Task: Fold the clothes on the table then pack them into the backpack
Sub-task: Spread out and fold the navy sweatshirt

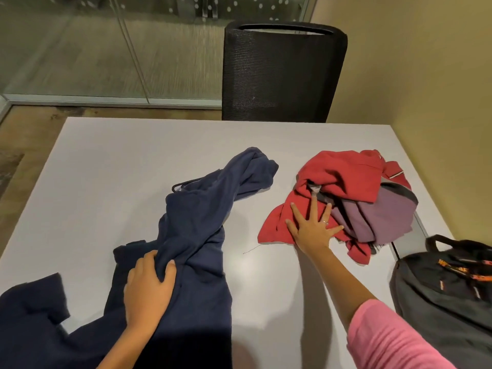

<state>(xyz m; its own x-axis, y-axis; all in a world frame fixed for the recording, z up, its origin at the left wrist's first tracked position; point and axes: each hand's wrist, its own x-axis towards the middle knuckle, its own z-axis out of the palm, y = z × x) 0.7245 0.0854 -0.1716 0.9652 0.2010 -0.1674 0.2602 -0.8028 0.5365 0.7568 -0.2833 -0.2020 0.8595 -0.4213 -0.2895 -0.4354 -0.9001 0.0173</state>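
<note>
Two hands were at work on the white surface (111,166). The left hand (147,286) gripped a bunched fold of one navy garment (202,209), fingers curled round the cloth; that garment stretched crumpled from beyond the left hand's fingertips back toward the person, part of it spilling to the outer side of the left wrist at the near edge. The right hand (312,227) lay flat with its fingers spread wide, pressing on the near edge of one red garment (343,174), holding nothing in a grip; a ring showed on one finger. One purple garment (378,217) lay tangled with the red one, just beyond and to the outer side of the right hand, and the two made a single heap well apart from the navy piece. One dark backpack (447,288) with orange trim sat to the outer side of the right forearm, near the pink sleeve (394,339). One black mesh chair (282,73) stood past the surface's far edge, beyond both hands.
</note>
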